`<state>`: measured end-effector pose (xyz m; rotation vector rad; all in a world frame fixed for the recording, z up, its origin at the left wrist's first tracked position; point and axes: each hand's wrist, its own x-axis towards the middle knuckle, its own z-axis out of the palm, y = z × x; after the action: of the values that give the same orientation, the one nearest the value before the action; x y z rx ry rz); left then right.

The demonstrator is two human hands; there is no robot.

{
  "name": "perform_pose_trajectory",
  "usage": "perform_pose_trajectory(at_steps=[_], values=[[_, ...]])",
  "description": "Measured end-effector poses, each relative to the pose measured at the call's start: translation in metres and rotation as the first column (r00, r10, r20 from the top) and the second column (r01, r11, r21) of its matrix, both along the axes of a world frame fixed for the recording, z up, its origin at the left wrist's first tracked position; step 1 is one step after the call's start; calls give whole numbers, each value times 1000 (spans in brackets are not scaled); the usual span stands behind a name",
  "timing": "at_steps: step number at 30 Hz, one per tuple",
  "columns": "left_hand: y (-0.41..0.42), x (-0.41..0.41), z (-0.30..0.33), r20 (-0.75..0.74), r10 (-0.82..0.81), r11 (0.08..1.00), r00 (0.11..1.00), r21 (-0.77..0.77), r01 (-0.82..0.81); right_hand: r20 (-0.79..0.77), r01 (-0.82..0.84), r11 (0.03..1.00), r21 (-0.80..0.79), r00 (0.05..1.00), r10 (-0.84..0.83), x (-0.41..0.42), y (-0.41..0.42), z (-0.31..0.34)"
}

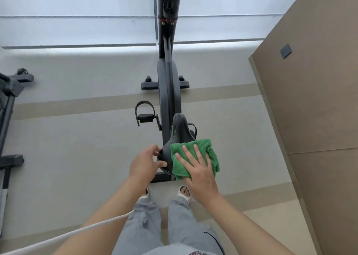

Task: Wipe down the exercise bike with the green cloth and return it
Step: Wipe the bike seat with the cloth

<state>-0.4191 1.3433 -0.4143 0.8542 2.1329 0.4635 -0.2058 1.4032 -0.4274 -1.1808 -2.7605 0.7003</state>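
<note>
Your right hand (195, 169) presses the green cloth (195, 157) with spread fingers on the rear of the saddle (177, 136), your left hand (146, 162) pinches the saddle's left edge, so I judge the exercise bike (168, 84) frame, the pedals and returning the cloth remain.
</note>
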Motion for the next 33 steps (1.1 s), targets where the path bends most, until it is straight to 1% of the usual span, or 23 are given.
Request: perform_pose_trajectory(at_steps=[4,10,14,15,17,20,24,26,29,33], values=[[5,5,5,-80,-40,999,996,-36,37,37,-75,997,7,997,74,-2,21,-1],[5,18,11,-163,-75,993,984,-99,59,79,-99,993,-69,991,104,-68,101,-2],[-9,34,14,-188,-106,990,976,-115,85,123,-16,985,-173,992,38,-114,129,0],[-16,39,15,-183,-111,989,977,-120,90,136,-7,982,-186,990,33,-117,128,1],[-29,46,16,-148,-80,991,986,-121,62,141,-14,988,-155,989,36,-110,120,1],[-45,52,19,-58,61,995,996,-72,-65,124,-86,995,-58,988,92,-83,87,0],[-58,50,27,-54,180,984,982,-6,-180,53,-178,984,-22,982,179,-56,36,4],[-62,41,32,-66,202,979,977,21,-201,29,-221,975,8,975,221,-42,8,4],[-72,23,35,-57,243,970,968,44,-241,63,-291,956,21,955,290,-29,-27,1],[-90,-4,45,-8,217,975,976,58,-217,109,-305,952,20,948,301,-59,-6,14]])
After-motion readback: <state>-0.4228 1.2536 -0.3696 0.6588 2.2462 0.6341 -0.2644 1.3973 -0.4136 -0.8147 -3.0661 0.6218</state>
